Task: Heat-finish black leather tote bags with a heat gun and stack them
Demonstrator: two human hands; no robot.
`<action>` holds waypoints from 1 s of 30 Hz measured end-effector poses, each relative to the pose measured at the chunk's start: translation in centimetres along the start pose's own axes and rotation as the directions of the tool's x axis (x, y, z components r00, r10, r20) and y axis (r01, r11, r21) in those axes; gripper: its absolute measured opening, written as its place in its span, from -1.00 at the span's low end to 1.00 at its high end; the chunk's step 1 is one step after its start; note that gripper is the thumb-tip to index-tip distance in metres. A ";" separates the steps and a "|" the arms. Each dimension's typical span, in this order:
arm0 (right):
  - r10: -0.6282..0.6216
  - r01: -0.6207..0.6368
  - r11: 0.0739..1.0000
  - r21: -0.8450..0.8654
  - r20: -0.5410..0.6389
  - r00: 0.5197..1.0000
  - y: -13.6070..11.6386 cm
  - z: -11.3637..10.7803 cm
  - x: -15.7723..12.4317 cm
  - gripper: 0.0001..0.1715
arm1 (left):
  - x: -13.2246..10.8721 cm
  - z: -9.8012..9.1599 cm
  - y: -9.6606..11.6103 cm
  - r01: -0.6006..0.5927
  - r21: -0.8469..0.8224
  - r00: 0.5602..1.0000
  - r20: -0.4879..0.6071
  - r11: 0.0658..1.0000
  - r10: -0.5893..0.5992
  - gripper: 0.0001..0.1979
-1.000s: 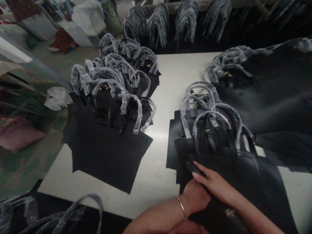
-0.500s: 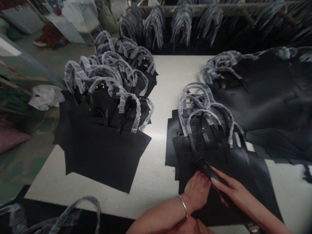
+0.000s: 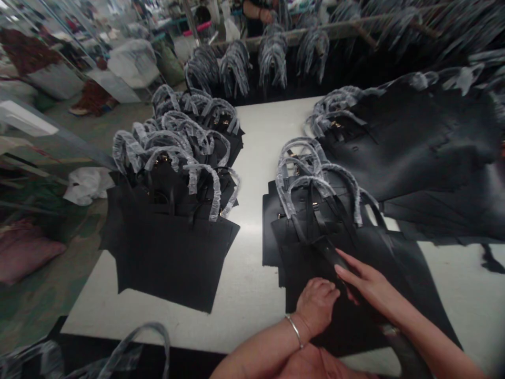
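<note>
My right hand is gripping a black strap over the near right tote bag. My left hand is resting half-curled beside it, maybe holding, I can't tell. The strap is looking light and bendy; I'd be pinching its flat sides. I'm seeing no readable writing.

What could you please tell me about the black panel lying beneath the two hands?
The black panel looks smooth and leather-like. It lies roughly flat over similar pieces on the white table; plastic-wrapped handles arch beyond its far edge. The right hand holds a long black object over it. Whether the left hand presses on it is unclear.
</note>
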State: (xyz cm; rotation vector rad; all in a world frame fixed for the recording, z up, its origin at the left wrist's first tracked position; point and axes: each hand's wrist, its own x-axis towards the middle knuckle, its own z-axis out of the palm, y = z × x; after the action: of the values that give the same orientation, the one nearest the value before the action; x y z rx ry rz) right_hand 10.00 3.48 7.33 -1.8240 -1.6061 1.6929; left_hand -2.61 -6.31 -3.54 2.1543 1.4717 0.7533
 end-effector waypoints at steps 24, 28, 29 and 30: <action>-0.123 0.134 0.991 -0.023 0.263 0.957 2.1 0.9 -2.9 -0.22 | -0.9 -9.0 -5.9 0.239 0.029 0.961 -0.153 0.971 -0.232 -0.79; -0.087 0.083 0.996 0.026 0.301 0.950 1.1 2.8 -2.9 -0.24 | 1.8 -11.8 -10.5 0.127 0.081 0.988 0.081 0.989 -0.133 -0.81; -0.075 0.069 0.997 0.031 0.307 0.949 1.0 3.3 -2.8 -0.23 | 2.5 -12.2 -11.4 0.089 0.080 0.984 0.150 0.993 -0.101 -0.82; -0.063 0.055 0.998 0.035 0.310 0.948 0.8 3.7 -2.7 -0.23 | 3.2 -12.5 -12.2 0.049 0.072 0.974 0.217 0.996 -0.063 -0.82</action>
State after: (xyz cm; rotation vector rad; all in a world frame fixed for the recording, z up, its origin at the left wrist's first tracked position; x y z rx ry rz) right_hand 8.14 -0.82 7.10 -1.5375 -1.7233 2.0450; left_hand -18.32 1.43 -0.86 2.1557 1.4523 0.4365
